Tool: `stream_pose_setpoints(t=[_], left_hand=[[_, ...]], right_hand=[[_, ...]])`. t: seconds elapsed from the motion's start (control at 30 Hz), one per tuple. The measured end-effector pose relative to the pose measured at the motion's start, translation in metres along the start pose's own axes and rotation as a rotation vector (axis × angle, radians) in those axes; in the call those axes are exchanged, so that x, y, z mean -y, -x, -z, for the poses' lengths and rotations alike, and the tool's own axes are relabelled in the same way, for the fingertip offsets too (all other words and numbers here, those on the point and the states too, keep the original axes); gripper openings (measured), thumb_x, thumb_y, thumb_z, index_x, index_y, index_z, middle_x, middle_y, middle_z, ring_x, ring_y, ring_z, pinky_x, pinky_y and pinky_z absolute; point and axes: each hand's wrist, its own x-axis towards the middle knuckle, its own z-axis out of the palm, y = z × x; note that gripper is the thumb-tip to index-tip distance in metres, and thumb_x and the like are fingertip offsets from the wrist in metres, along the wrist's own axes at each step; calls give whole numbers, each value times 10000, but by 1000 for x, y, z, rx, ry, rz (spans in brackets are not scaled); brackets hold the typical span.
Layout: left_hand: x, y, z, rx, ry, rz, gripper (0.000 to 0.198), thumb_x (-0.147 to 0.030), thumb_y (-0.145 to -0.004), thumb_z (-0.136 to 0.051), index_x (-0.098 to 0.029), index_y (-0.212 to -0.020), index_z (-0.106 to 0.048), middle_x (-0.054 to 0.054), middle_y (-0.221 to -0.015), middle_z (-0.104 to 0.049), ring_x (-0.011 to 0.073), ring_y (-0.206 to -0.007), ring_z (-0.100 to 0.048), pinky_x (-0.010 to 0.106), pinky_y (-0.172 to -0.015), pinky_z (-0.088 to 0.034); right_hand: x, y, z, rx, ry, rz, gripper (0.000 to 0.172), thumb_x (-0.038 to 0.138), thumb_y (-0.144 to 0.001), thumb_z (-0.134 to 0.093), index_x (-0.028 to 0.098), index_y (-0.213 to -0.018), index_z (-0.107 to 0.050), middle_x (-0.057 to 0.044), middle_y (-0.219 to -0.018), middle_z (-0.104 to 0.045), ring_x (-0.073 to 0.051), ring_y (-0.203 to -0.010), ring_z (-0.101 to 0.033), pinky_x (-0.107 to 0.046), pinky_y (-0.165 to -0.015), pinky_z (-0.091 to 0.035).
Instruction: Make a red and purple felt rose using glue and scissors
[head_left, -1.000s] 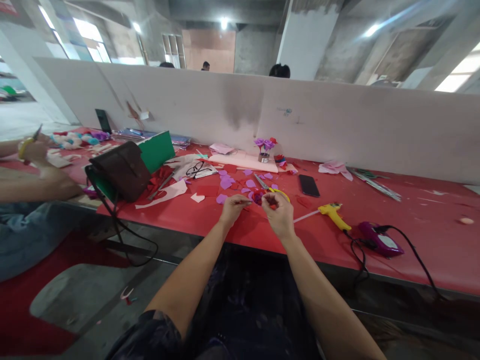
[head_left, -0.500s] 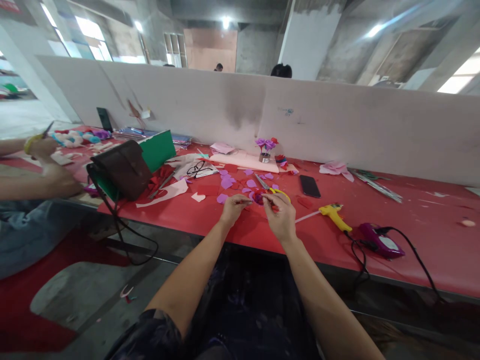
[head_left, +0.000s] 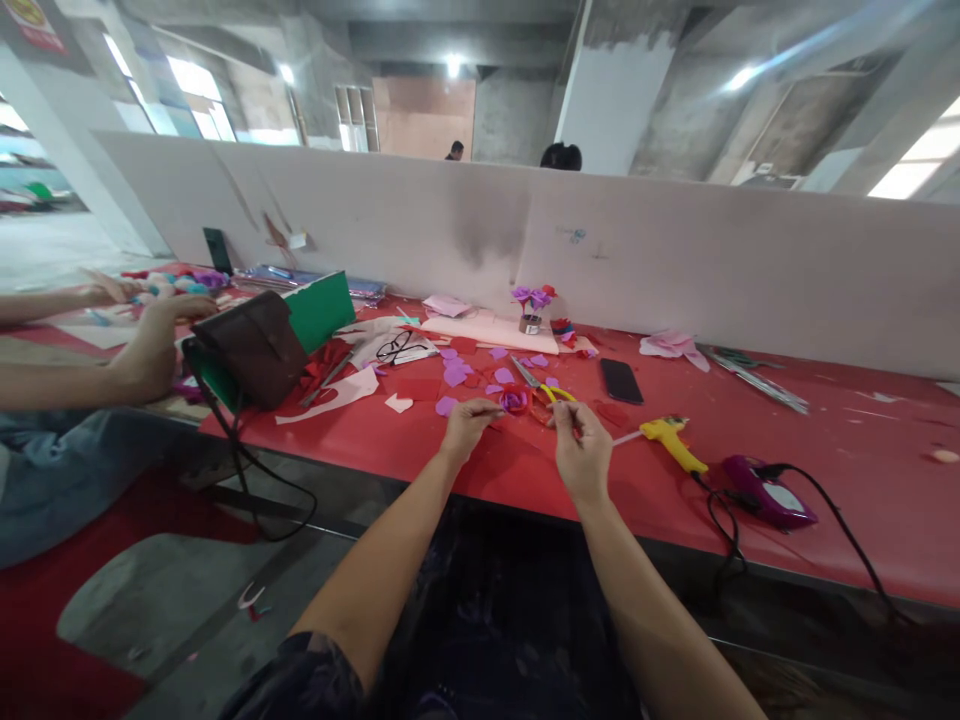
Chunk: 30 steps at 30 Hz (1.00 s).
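Observation:
My left hand (head_left: pixel 466 425) is closed in a pinch on the thin stem of a small purple and red paper flower (head_left: pixel 514 400), which pokes out to the right over the red table (head_left: pixel 420 440). To the right of the flower, my right hand (head_left: pixel 581 450) is closed on something small and red that I cannot make out. Yellow-handled scissors (head_left: pixel 546 388) lie just beyond my hands among loose purple petals (head_left: pixel 453 374).
A yellow glue gun (head_left: pixel 673 440) and a purple device (head_left: pixel 766 488) with black cords lie to the right, a black phone (head_left: pixel 620 380) behind them. A brown bag (head_left: pixel 251 345), glasses (head_left: pixel 396 347) and paper scraps sit left. Another person's arms (head_left: pixel 90 360) work at far left.
My right hand has drawn away to the right from the flower, which now shows between my hands. The person at left has lowered their hands to the table. The view tilted slightly.

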Motion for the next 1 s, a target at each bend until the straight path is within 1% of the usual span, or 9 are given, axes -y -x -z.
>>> stream_pose_setpoints(t=[0.2,0.3,0.37,0.5,0.57,0.67,0.77,0.87,1.0], left_hand=[[-1,2,0,4,-10,33,171,-311,-545,-831,-180,-629,-759,23,-645,-717,165,-657,-625,322,-721,-512],[-2,3,1,7,0,44,164,-294,-546,-831,-178,-636,-757,21,-647,-715,160,-657,-626,316,-721,-513],[-3,3,1,13,13,51,163,-284,-546,-832,-175,-638,-754,23,-651,-717,160,-658,-630,314,-721,-514],[-3,4,0,32,50,56,164,-291,-558,-821,-170,-637,-744,33,-661,-720,168,-669,-646,333,-748,-520],[-4,4,1,42,65,57,163,-289,-562,-818,-167,-635,-738,39,-664,-719,172,-670,-651,340,-749,-522],[-3,4,1,37,74,60,160,-275,-556,-822,-164,-636,-739,45,-669,-722,173,-672,-652,341,-747,-522],[-2,3,0,14,65,67,150,-255,-533,-828,-170,-621,-743,34,-650,-719,163,-656,-640,331,-748,-519],[-1,2,-1,1,47,74,138,-238,-516,-828,-176,-610,-748,23,-630,-716,159,-642,-630,327,-740,-517],[-3,2,-1,3,28,70,117,-242,-533,-820,-181,-608,-755,19,-615,-715,160,-629,-623,326,-731,-514]], right_hand=[[-3,3,1,-32,-30,47,181,304,-920,-496,211,-929,-652,-73,-902,-683,-221,-844,-628,-359,-778,-487],[1,5,1,-6,59,209,217,222,-929,-459,222,-934,-676,-76,-933,-686,-232,-947,-620,-401,-870,-470],[4,7,-1,11,173,338,253,205,-935,-462,236,-1073,-672,-88,-1046,-680,-236,-1045,-602,-437,-949,-433],[8,14,-7,128,444,464,383,274,-937,-510,278,-1316,-565,-124,-1363,-537,-291,-1280,-470,-513,-1057,-341],[9,16,-10,171,507,462,415,321,-943,-511,285,-1356,-526,-132,-1427,-480,-321,-1326,-412,-544,-1061,-325],[11,16,-10,128,467,460,521,329,-948,-503,261,-1450,-381,-157,-1466,-430,-324,-1355,-374,-557,-1058,-327],[14,14,-4,-20,350,493,460,273,-931,-531,220,-1376,-430,-171,-1344,-536,-295,-1281,-466,-518,-1026,-373],[18,14,4,-214,234,472,91,264,-917,-558,222,-985,-601,-82,-941,-666,-235,-938,-619,-422,-869,-447],[23,15,9,-184,37,202,375,374,-981,-426,210,-656,-517,10,-615,-542,-148,-619,-526,-312,-675,-401]])
